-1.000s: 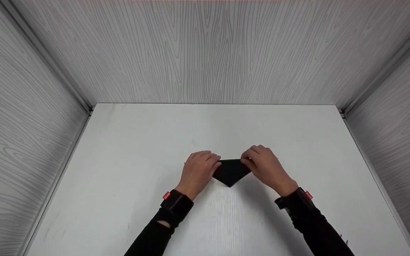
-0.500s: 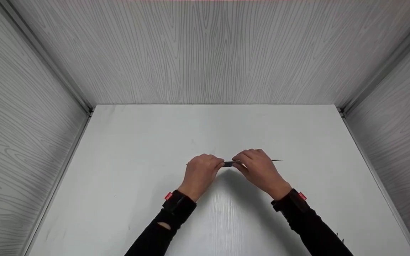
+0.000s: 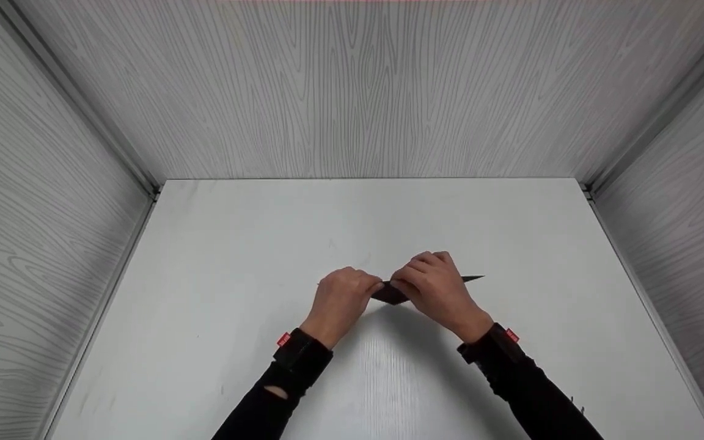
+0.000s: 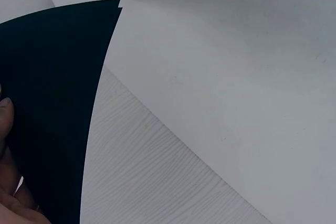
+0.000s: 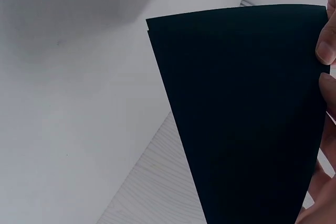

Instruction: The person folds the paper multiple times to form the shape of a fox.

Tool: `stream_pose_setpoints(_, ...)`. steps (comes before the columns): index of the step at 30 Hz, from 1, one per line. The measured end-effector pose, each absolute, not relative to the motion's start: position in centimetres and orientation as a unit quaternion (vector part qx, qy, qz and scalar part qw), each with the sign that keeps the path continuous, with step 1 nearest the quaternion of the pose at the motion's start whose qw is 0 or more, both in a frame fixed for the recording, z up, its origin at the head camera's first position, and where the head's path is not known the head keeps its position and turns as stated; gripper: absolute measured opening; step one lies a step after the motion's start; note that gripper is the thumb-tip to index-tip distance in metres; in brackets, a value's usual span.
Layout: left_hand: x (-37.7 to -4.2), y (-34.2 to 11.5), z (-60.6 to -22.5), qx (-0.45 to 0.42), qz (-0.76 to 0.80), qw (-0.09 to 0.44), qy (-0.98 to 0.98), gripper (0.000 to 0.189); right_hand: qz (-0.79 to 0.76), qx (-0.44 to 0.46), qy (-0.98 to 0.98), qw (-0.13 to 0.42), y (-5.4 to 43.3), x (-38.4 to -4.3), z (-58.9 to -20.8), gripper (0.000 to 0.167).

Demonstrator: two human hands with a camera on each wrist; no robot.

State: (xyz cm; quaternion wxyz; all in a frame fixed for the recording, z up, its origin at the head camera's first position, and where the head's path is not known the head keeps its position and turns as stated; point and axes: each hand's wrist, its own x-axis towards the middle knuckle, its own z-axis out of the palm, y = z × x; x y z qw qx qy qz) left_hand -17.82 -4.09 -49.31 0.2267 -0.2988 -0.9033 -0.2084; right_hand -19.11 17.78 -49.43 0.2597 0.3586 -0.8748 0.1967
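A dark, thin sheet of folded paper [image 3: 391, 295] is held above the white table between both hands in the head view. My left hand [image 3: 341, 300] pinches its upper edge near the middle. Close beside it, my right hand [image 3: 439, 292] pinches the same edge from the other side. A pointed end of the paper sticks out past the right hand. In the left wrist view, the folded paper [image 4: 58, 87] shows two layers slightly offset at one corner. The same offset corner shows on the folded paper [image 5: 236, 103] in the right wrist view, fingertips at its edge.
The white table [image 3: 254, 232] is bounded by a wood-grain back panel [image 3: 352, 91] and side panels [image 3: 34, 244] left and right. Black bands [image 3: 303, 354] are worn on both wrists. Small dark bits [image 3: 577, 404] show beside the right sleeve.
The paper first showed a broad face with its point toward me, then turned nearly edge-on, and now shows a narrow face. My right hand has moved left, closer to the left hand.
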Motion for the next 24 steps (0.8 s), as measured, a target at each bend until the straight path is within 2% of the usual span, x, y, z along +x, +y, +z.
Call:
stream_pose_setpoints(12, -17.7, -4.0, -49.2, -0.295, -0.194, 0.217, -0.910, 0.006, 0.213, 0.342, -0.886, 0.231, 18.1, -18.8, -49.5, 0.010)
stream_pose_setpoints(24, -18.0, -4.6, -49.1, -0.284, -0.206, 0.199, -0.915, 0.005, 0.224, 0.334, -0.882, 0.245, 19.1, -19.0, -49.9, 0.011)
